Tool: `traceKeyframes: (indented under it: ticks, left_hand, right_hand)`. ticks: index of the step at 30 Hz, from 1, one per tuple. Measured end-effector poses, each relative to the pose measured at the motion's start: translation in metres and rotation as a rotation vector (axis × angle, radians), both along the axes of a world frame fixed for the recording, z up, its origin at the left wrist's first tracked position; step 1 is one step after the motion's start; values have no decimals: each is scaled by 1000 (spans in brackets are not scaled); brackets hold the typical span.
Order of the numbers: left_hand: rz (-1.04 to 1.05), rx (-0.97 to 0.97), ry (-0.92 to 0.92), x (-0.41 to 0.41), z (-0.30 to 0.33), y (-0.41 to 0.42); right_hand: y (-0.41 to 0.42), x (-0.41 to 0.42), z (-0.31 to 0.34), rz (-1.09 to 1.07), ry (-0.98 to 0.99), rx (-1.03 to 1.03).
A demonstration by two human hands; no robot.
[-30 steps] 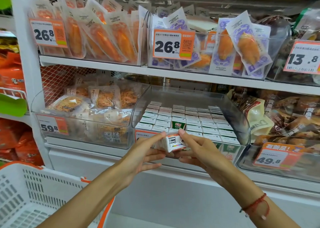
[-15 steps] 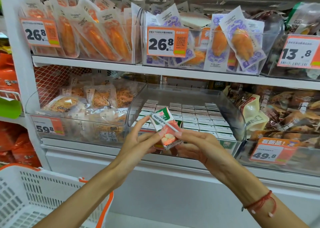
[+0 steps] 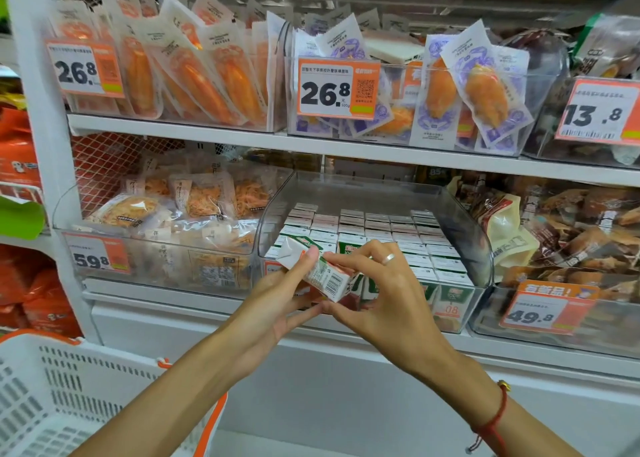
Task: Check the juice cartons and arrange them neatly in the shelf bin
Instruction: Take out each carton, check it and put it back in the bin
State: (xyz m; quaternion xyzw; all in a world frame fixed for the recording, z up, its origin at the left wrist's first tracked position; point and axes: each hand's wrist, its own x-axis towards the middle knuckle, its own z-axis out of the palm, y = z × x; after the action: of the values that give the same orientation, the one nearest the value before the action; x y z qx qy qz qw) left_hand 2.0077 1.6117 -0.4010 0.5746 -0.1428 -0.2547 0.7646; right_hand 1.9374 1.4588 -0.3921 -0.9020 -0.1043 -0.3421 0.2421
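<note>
A small white and green juice carton (image 3: pixel 320 273) lies tilted in front of the clear shelf bin (image 3: pixel 481 248), its barcode side facing me. My left hand (image 3: pixel 277 304) grips it from the left, thumb on top and fingers under it. My right hand (image 3: pixel 384 300), with a ring on one finger, pinches its right end between thumb and fingertips. Behind my hands, several rows of juice cartons (image 3: pixel 398 234) stand upright and tightly packed in the bin. My hands hide the bin's front left corner.
A bin of shredded snack packs (image 3: pixel 173 234) stands left of the juice bin, and a bin of brown packets (image 3: pixel 571 234) stands to its right. The upper shelf (image 3: pixel 311 144) overhangs. A white basket with orange trim (image 3: pixel 69 397) sits at the lower left.
The carton has been turned in both hands: first its flat top showed, then its printed front with the straw, now its barcode side. It stays in front of the bin.
</note>
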Motion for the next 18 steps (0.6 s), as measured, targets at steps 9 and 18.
traceKeyframes:
  ticks: [9, 18]
  left_hand:
    - [71, 17, -139, 5, -4, 0]
    - [83, 156, -461, 4, -2, 0]
  right_hand:
    - [-8, 7, 3, 228, 571, 765]
    - [-21, 8, 0, 116, 412, 813]
